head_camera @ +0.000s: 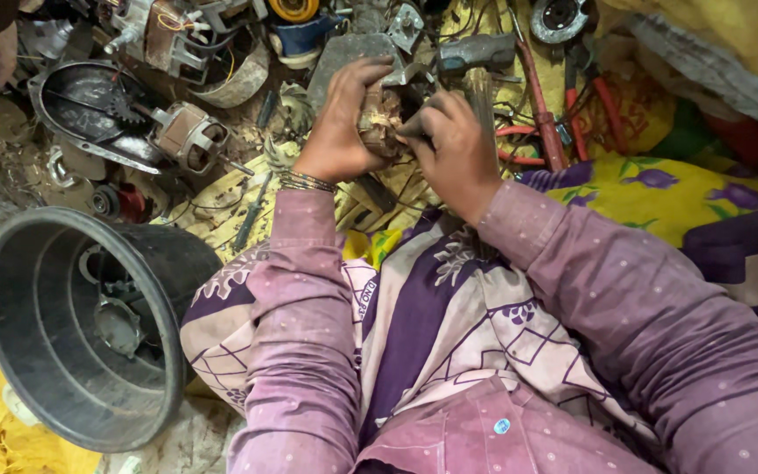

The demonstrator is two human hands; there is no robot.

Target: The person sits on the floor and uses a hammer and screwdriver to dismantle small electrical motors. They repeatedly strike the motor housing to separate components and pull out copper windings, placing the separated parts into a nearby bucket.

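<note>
A person in a faded mauve long-sleeved shirt sits on a floor littered with scrap metal, seen from a head-worn camera looking down. At the lower left of the frame, a large black ribbed plastic tub (81, 329) lies on its side on yellow sheeting, grey metal parts visible inside it. Above it, in the upper left, a dark oval metal housing (89, 110) rests among the litter, with a copper-wound motor stator (188, 136) just beside it.

At the upper centre, the left hand (339, 123), thin bangles at its wrist, wraps closed around a small brownish copper-wound motor part (382, 118), which sits between both hands above the lap. The right hand (451, 145) presses against the same part, fingers curled shut on it; whether they also pinch a tool cannot be made out. Just behind the hands lies a grey steel hammer head (475, 51), and to the right, red-handled pliers (585, 101) rest on the scrap pile. A yellow cloth with purple flowers (660, 189) covers the floor at right.
</note>
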